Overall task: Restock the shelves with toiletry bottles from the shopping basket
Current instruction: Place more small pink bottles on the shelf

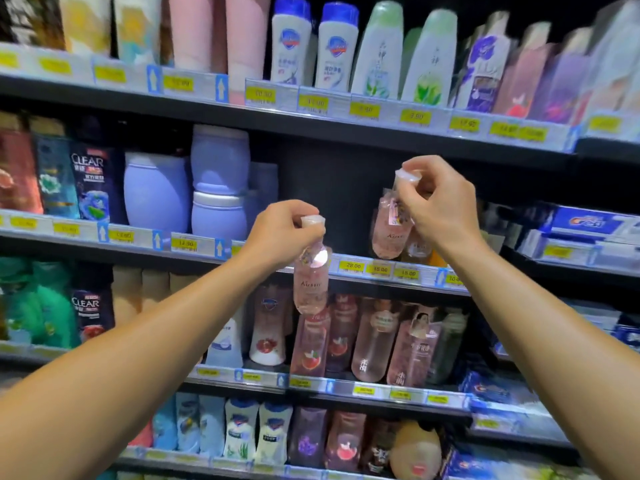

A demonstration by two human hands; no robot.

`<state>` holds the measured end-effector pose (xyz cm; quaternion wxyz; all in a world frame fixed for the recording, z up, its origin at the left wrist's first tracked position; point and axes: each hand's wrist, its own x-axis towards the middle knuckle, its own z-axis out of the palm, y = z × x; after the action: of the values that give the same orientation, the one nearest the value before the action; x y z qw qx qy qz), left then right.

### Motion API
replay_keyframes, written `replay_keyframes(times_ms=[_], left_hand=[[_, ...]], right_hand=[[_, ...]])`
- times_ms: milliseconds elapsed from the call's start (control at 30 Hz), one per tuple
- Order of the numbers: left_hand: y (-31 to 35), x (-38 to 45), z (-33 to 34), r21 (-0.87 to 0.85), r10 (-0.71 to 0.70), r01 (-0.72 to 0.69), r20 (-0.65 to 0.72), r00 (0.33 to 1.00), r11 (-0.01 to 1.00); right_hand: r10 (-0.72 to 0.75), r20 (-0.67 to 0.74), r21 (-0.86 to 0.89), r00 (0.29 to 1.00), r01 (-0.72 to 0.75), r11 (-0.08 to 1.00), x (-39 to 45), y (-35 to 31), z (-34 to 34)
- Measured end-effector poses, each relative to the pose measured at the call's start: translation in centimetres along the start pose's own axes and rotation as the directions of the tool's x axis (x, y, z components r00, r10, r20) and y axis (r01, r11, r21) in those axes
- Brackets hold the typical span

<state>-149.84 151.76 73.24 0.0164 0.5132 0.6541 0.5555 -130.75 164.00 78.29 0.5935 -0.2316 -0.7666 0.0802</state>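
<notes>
My left hand (284,230) pinches the white cap of a clear pink bottle (310,282), which hangs in the air in front of the middle shelf's edge. My right hand (438,202) grips the cap of a second pink bottle (389,226) of the same kind, held upright just above the middle shelf (381,271). Another pink bottle (417,245) stands behind it, partly hidden by my right hand. A dark gap on that shelf lies between the two hands. The shopping basket is out of sight.
Purple bottles (156,188) stand left of the gap and toothpaste boxes (585,223) to the right. White and green bottles (377,53) fill the shelf above. Pink and clear bottles (370,341) crowd the shelf below. Yellow price tags line every shelf edge.
</notes>
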Motion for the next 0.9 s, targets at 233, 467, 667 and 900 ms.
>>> replay_keyframes(times_ms=[233,467,667,900], left_hand=[[-0.2,0.8,1.1,0.002,-0.006,0.006,0.007,1.000,1.000],[-0.5,1.4,1.7,0.031,-0.004,0.004,0.008,1.000,0.999],[-0.6,1.7,1.9,0.018,-0.016,0.016,0.000,1.000,1.000],[-0.4,2.3,1.6,-0.011,-0.006,0.007,0.014,1.000,1.000]], right_hand=[[0.035,0.052,0.020,0.998,-0.036,0.999,1.4,2.8,2.2],[0.164,0.140,-0.082,0.976,-0.153,0.985,2.0,4.9,5.0],[0.158,0.203,-0.203,0.966,-0.116,0.972,2.5,5.2,5.7],[0.091,0.173,-0.202,0.981,-0.055,0.978,1.5,4.3,4.5]])
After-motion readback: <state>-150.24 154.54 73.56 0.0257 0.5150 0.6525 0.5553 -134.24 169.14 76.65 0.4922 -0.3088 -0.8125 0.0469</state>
